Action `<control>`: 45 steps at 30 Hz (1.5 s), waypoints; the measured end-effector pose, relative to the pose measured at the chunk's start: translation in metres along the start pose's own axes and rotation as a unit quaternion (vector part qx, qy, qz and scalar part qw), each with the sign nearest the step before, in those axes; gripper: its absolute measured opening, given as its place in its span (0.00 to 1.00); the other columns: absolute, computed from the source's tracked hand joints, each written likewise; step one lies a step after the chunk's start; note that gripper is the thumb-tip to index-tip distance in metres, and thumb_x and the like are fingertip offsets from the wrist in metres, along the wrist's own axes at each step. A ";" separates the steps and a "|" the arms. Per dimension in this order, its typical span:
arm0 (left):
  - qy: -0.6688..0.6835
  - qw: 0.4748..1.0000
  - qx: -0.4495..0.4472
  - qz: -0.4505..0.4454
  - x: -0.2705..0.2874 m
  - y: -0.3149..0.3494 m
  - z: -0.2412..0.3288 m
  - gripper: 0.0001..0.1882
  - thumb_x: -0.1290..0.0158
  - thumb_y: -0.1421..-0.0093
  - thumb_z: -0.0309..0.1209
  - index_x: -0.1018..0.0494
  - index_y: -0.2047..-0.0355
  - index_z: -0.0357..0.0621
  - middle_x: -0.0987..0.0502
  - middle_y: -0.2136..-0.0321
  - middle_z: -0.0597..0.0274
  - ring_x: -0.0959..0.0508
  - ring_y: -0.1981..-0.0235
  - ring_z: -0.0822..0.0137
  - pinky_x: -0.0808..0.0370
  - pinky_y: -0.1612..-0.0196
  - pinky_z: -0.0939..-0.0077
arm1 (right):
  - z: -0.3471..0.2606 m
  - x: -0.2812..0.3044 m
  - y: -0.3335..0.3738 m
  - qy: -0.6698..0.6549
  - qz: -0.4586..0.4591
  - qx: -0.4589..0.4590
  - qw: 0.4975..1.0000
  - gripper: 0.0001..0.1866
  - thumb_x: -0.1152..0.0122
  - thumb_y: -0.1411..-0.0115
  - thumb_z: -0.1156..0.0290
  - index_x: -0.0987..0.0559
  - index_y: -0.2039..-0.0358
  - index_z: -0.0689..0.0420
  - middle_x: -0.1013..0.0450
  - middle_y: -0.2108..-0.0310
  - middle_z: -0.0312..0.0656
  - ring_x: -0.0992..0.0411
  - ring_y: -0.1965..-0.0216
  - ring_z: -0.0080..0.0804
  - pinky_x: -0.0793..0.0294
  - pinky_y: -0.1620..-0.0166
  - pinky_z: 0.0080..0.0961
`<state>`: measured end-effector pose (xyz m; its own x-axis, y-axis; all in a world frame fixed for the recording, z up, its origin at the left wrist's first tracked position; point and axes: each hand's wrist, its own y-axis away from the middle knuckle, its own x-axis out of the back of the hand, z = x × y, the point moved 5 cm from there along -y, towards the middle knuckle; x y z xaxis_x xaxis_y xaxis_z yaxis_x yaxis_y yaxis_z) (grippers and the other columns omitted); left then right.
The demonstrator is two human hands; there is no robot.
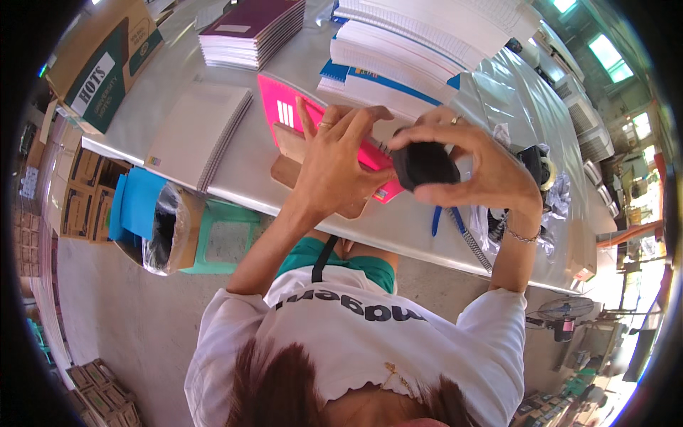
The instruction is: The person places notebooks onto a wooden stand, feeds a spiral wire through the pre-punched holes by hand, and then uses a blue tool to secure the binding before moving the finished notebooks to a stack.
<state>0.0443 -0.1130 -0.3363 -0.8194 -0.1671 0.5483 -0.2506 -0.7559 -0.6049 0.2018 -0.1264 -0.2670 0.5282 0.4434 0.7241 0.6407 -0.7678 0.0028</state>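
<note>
A bright pink spiral notebook (276,99) is tilted up at the near part of the table, with a brown board (284,171) beneath it. My left hand (331,156) grips the notebook, fingers over its cover and thumb toward its right edge. Dark spiral binding (384,148) shows between my hands. My right hand (498,171) is closed around a black, block-like object (429,165) beside the binding; its exact kind does not show. The fingertips behind that object are partly hidden.
Maroon notebooks (249,35) and tall page stacks (398,60) stand at the back. A spiral notebook (199,135) lies left, near a carton (107,67). Below are a plastic-lined box (167,228) and green stool (206,242). A blue tool (436,220), loose coil (469,240) and tape roll (548,173) lie right.
</note>
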 end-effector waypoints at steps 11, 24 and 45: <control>-0.080 0.996 -0.013 0.030 0.002 0.003 0.003 0.41 0.33 0.62 0.53 0.33 0.46 0.57 0.25 0.61 0.65 0.26 0.54 0.59 0.52 0.45 0.32 | 0.073 0.000 -0.033 -0.045 0.036 -0.090 0.994 0.27 0.28 0.56 0.62 0.22 0.54 0.57 0.26 0.58 0.41 0.28 0.58 0.36 0.29 0.53 0.32; -0.179 0.976 -0.046 0.114 0.024 -0.008 -0.022 0.32 0.32 0.62 0.51 0.26 0.56 0.55 0.31 0.57 0.66 0.30 0.51 0.62 0.49 0.43 0.46 | 0.076 0.012 -0.064 0.085 0.033 -0.024 0.996 0.24 0.33 0.50 0.65 0.24 0.51 0.57 0.25 0.55 0.39 0.27 0.58 0.29 0.27 0.57 0.24; -0.158 0.975 -0.021 0.152 0.033 -0.005 -0.053 0.28 0.31 0.61 0.51 0.24 0.62 0.53 0.41 0.46 0.54 0.41 0.44 0.48 0.46 0.41 0.51 | 0.065 0.003 -0.075 -0.179 -0.085 -0.063 0.978 0.37 0.49 0.44 0.36 0.28 0.46 0.56 0.25 0.61 0.40 0.26 0.71 0.26 0.24 0.71 0.17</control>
<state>-0.0090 -0.0815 -0.3457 -0.6606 -0.5711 0.4873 -0.0480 -0.6157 -0.7865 0.1912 -0.0372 -0.3095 0.5962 0.6856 0.4177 0.6743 -0.7100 0.2029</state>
